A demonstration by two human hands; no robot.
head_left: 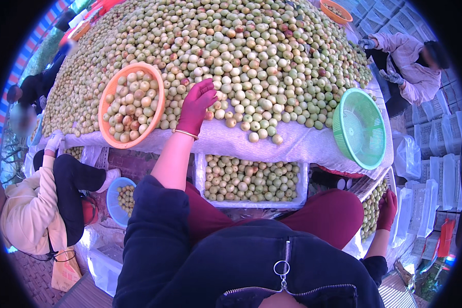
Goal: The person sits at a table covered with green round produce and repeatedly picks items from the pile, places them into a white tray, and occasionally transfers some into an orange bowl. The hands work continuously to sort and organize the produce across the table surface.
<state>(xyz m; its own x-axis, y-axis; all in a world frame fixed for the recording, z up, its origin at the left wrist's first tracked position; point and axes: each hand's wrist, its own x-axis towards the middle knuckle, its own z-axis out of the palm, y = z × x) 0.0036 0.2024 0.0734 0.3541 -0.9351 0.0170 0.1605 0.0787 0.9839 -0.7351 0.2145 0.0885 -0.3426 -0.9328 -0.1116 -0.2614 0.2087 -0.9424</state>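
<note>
A large heap of small round green fruit, some blushed red (241, 66), covers the table in front of me. My left hand (194, 109), in a magenta glove, hovers over the near edge of the heap, its fingers loosely bent and apart from the thumb; I see nothing held. Just left of it, an orange basket (160, 102) full of the fruit rests tilted on the table edge. My right hand (388, 210), gloved alike, is low at the right, beside a crate of fruit (370, 210). Its fingers look extended along the crate's side, though the palm is hidden.
A white lined crate (200, 179) of fruit stands before my knees. An empty green basket (339, 123) leans at the table's right edge. A blue basket (113, 208) holds some fruit. Co-workers sit left (33, 205) and right (413, 61). Lined crates (434, 177) stack at right.
</note>
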